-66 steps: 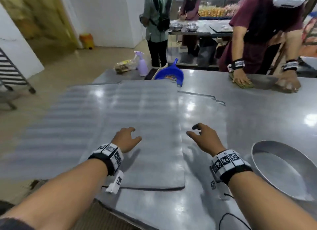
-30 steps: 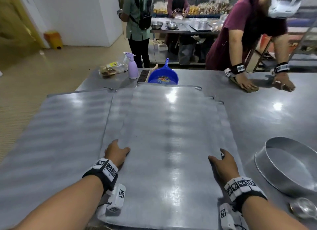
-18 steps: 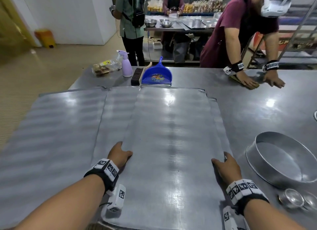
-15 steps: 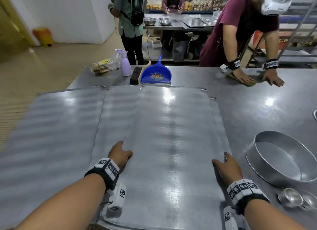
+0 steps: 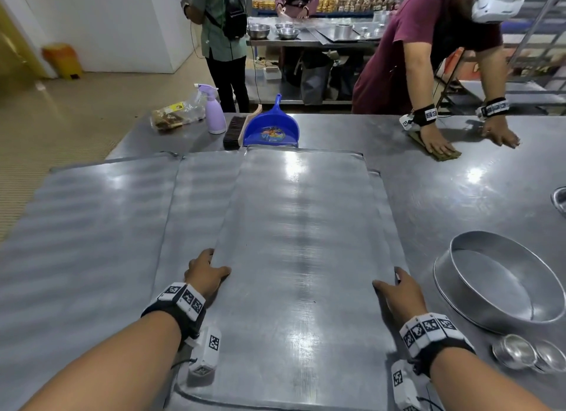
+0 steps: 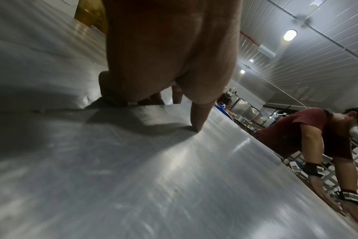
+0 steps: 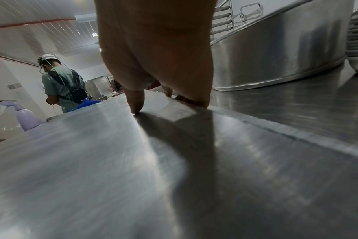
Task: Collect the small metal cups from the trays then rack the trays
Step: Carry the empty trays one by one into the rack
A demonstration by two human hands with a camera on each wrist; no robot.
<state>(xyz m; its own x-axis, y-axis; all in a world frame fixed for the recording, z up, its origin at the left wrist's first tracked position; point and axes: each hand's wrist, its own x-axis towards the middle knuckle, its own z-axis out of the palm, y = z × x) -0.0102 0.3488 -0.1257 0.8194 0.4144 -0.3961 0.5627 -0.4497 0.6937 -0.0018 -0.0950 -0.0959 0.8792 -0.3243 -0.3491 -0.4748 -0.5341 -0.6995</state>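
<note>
left hand: left hand is gripping the left long edge of the top tray, thumb pressing down on its upper face, other fingers curling under the rim
right hand: right hand is clamping the opposite long edge of the same tray, thumb lying on top, fingers wrapping over the rim
top tray: is spanning between both hands, lying on a second tray that is sticking out past the left hand
third tray: is lying further out, left of the left hand
small metal cups: two are sitting just right of the right wrist, touching each other
round pan: is standing right of the right hand, beyond the cups
far end: blue dustpan, brush and spray bottle are sitting ahead of both hands, past the trays
other person: is wiping the table ahead and to the right
</note>
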